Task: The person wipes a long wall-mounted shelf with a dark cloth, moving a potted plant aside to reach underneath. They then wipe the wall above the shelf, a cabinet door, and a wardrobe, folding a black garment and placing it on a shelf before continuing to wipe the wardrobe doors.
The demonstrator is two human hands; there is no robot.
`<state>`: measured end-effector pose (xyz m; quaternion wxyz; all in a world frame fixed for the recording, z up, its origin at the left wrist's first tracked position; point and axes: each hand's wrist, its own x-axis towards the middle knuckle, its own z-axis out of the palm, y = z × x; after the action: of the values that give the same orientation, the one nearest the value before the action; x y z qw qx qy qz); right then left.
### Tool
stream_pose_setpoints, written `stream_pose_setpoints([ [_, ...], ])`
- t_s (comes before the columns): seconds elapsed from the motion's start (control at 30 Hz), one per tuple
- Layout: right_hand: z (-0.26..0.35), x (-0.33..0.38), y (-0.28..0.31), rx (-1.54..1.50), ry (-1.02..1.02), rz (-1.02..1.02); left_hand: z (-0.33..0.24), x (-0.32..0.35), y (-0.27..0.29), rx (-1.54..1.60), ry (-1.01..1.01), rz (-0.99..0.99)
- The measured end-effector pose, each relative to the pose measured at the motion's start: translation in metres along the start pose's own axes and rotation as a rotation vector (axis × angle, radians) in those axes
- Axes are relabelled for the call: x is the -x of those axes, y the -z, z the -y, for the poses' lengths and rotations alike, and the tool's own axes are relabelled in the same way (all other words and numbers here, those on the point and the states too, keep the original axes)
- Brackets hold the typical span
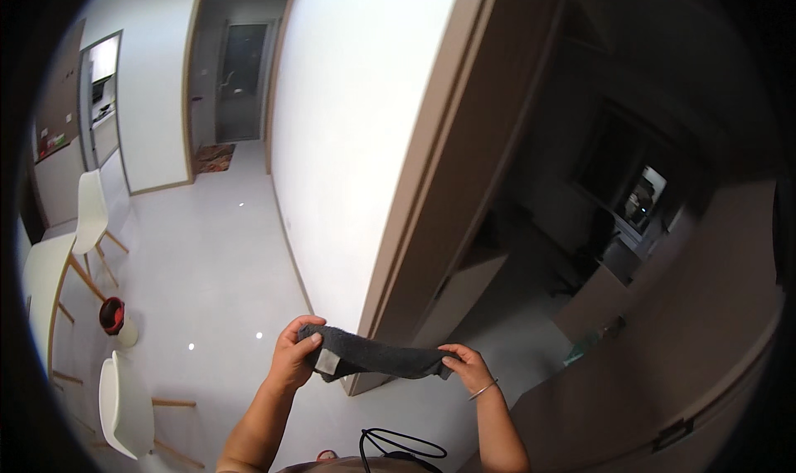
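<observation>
A dark grey cloth (pixel 381 358), folded into a long strip, is stretched level between my two hands in front of me. My left hand (pixel 294 355) pinches its left end, thumb on top, beside a small white label (pixel 327 362) sewn on the cloth. At the other end, my right hand (pixel 469 368) grips the cloth between thumb and fingers; a thin bangle (pixel 483 389) circles that wrist. The middle of the cloth sags slightly and touches nothing below.
Ahead stands a white wall corner with a brown door frame (pixel 427 166); a dark room with a desk lies to the right. On the left are white chairs (pixel 124 407), a table (pixel 46 282) and a waste bin (pixel 116 320). A black cable (pixel 402 440) loops near my body.
</observation>
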<state>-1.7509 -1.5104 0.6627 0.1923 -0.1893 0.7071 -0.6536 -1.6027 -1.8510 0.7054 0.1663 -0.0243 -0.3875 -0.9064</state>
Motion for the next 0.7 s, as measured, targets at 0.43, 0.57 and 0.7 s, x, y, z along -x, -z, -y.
stream_pose_setpoints([
  [0.43, 0.097, -0.111, 0.048, 0.077, 0.447, -0.158, -0.019, -0.096, -0.024, -0.31, -0.169, -0.068],
  [0.57, 0.15, -0.132, 0.064, 0.077, 0.504, -0.27, -0.032, -0.132, -0.068, -0.354, -0.339, -0.029],
  [0.7, 0.207, -0.176, 0.089, 0.043, 0.937, -0.301, -0.055, -0.178, -0.124, -0.508, -0.7, 0.002],
])
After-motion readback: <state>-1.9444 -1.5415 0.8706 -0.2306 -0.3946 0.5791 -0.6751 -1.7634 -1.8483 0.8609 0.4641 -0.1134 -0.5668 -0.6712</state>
